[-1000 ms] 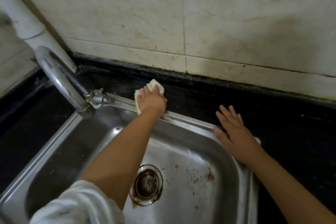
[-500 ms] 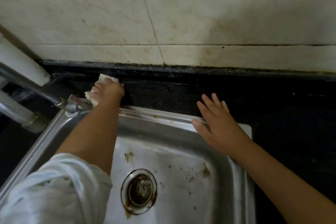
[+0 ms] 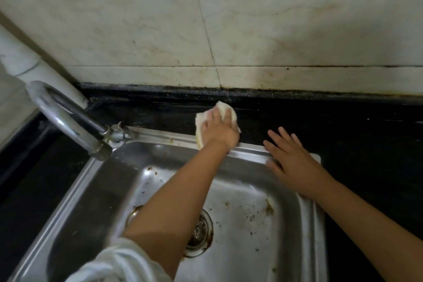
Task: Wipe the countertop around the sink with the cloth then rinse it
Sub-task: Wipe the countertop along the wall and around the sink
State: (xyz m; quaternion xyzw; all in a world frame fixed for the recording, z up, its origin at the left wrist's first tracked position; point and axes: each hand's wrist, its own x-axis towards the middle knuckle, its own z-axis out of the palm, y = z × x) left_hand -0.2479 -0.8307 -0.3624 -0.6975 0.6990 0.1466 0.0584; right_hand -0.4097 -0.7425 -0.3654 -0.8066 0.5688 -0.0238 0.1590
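My left hand (image 3: 219,131) lies flat on a white cloth (image 3: 223,106) and presses it onto the black countertop (image 3: 348,126), on the strip just behind the steel sink's back rim (image 3: 164,134). The cloth's edges show around my fingers and at my wrist. My right hand (image 3: 291,160) rests with fingers spread and straight on the sink's back right corner, partly on the countertop. It holds nothing. Both forearms reach across the sink.
A curved chrome faucet (image 3: 68,119) rises from the sink's back left corner, its spout over the basin. A white pipe (image 3: 43,68) runs up the left wall. The basin holds brown grime around the drain (image 3: 202,233). Stained tiles back the counter.
My left hand has slid the cloth to the right along the strip behind the sink, away from the faucet base and closer to my right hand. My right hand stays on the sink corner.
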